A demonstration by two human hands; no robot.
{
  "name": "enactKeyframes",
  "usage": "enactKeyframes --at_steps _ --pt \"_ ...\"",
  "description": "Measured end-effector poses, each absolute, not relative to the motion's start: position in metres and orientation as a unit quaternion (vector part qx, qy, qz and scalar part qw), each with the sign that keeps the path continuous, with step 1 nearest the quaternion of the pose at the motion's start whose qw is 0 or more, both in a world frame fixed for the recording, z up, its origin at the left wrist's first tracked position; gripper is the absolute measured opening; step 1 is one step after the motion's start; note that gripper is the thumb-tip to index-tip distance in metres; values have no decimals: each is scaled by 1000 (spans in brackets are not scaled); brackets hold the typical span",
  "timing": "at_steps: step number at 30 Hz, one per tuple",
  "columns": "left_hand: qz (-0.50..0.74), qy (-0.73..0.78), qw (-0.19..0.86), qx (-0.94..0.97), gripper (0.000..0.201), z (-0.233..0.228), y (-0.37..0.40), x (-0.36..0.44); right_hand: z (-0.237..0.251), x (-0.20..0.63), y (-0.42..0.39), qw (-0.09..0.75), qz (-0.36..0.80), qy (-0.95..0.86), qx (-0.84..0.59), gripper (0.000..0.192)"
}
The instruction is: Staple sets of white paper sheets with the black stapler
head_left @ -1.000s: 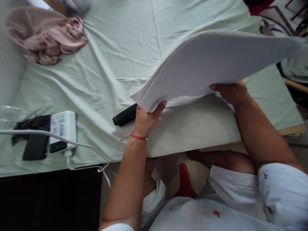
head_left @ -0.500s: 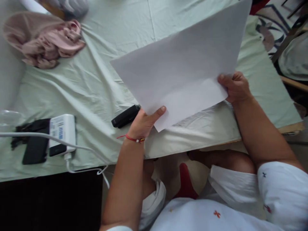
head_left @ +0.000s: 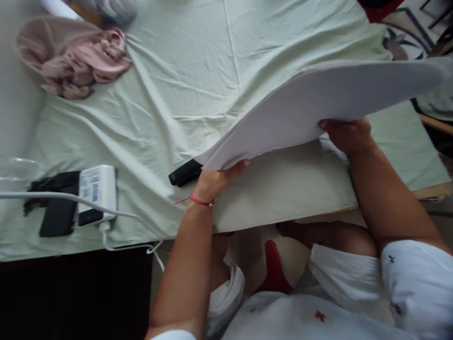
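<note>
Currently, both hands hold 1 large white sheet (head_left: 311,108) lifted clear of the worktop (head_left: 198,71), above its near right part. The left hand (head_left: 215,177) grips the sheet's near left corner, thumb on top and the other fingers beneath. The right hand (head_left: 345,134) grasps the near edge farther right, its fingers closed on the sheet from below. The sheet bows upward and is seen almost edge-on, its far end rising toward the right edge of the worktop.

A black stapler-like object (head_left: 184,172) lies on the pale green cloth just beside the left hand, partly under the sheet's corner. At the near left edge lie a white power bank (head_left: 95,191) with a white cable (head_left: 116,215) and a dark phone (head_left: 56,217). A pink garment (head_left: 78,56) sits at the far left corner.

Judged step: handling the sheet in the air. Any set-down calls for keeping both grips level and clearing the black object.
</note>
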State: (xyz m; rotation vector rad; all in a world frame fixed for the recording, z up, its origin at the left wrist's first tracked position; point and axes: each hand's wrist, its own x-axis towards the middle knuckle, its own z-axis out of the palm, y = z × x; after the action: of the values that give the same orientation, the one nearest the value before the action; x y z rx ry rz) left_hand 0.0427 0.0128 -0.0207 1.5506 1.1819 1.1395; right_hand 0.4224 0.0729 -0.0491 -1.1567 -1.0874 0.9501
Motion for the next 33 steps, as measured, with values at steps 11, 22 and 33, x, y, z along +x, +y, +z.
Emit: enactKeyframes --at_steps 11,22,33 --pt "491 480 444 576 52 -28 15 49 -42 414 67 581 400 -469 -532 62" --pt "501 501 596 379 63 -21 10 56 -23 413 60 473 532 -461 -530 63" --pt "451 507 643 355 61 -15 7 61 -26 414 65 452 512 -451 -575 41"
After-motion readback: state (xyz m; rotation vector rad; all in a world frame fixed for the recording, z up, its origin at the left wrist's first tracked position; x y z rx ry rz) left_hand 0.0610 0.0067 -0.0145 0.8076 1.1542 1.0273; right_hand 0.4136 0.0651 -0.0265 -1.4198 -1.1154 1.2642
